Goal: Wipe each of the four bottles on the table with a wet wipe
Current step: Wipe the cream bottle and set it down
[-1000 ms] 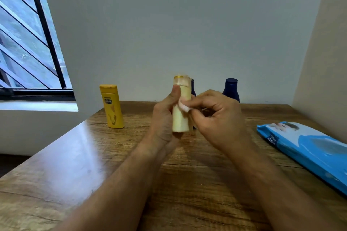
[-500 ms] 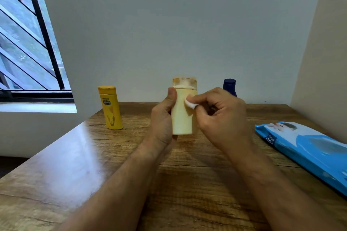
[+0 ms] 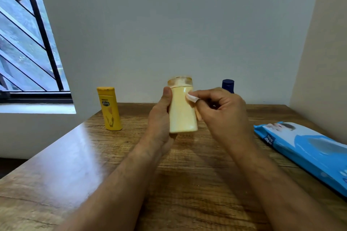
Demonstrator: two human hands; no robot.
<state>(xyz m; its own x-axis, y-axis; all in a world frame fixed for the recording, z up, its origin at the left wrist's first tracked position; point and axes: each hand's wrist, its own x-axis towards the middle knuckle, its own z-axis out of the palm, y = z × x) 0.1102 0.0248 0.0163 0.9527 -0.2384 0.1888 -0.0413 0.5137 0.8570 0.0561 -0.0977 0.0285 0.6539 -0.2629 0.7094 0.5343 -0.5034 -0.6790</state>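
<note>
My left hand (image 3: pixel 161 118) grips a pale cream bottle (image 3: pixel 182 110) upright above the wooden table (image 3: pixel 75 165), thumb on its left side. Pinched in the fingers of my right hand (image 3: pixel 223 116) is a small folded wet wipe (image 3: pixel 191 97), which presses against the bottle's upper right side. A yellow bottle (image 3: pixel 109 108) stands on the table at the back left. A dark blue bottle (image 3: pixel 228 85) stands behind my right hand, only its cap showing. A further bottle seen earlier is hidden behind the held one.
A blue pack of wet wipes (image 3: pixel 308 148) lies flat at the table's right edge. Walls close off the back and right. A barred window (image 3: pixel 28 43) is at the left, beyond the table's left edge.
The cream bottle has turned in my left hand, showing its broad face. My right hand with the wipe has slid up to the bottle's upper right side.
</note>
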